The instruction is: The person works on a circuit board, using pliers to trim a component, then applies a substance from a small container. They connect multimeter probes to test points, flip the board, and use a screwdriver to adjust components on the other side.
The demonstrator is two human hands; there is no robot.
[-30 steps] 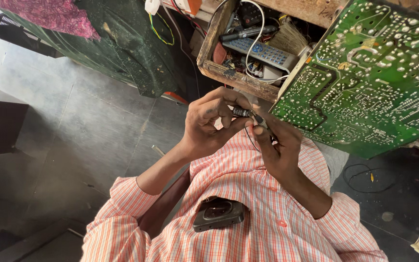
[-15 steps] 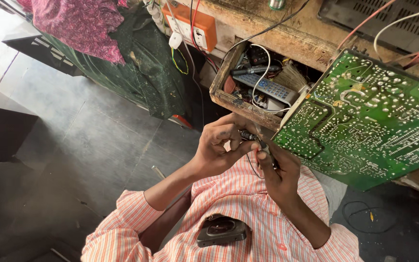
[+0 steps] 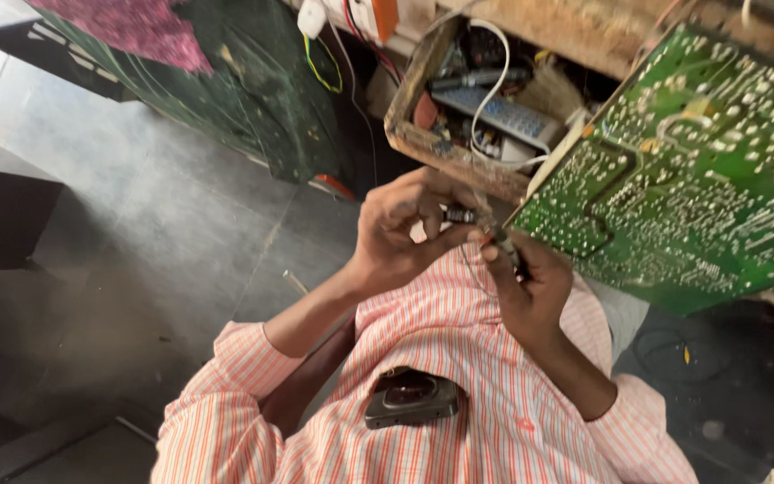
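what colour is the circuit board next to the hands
Green, dotted with silvery solder points; the circuit board shows best in the head view.

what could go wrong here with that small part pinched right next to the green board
The left hand and right hand pinch a small dark part in mid-air over the lap, so it may slip and fall to the grey floor. The green circuit board leans tilted beside the right hand; a nudge might shift it. A white cable loops out of the cluttered wooden drawer just above and might snag.
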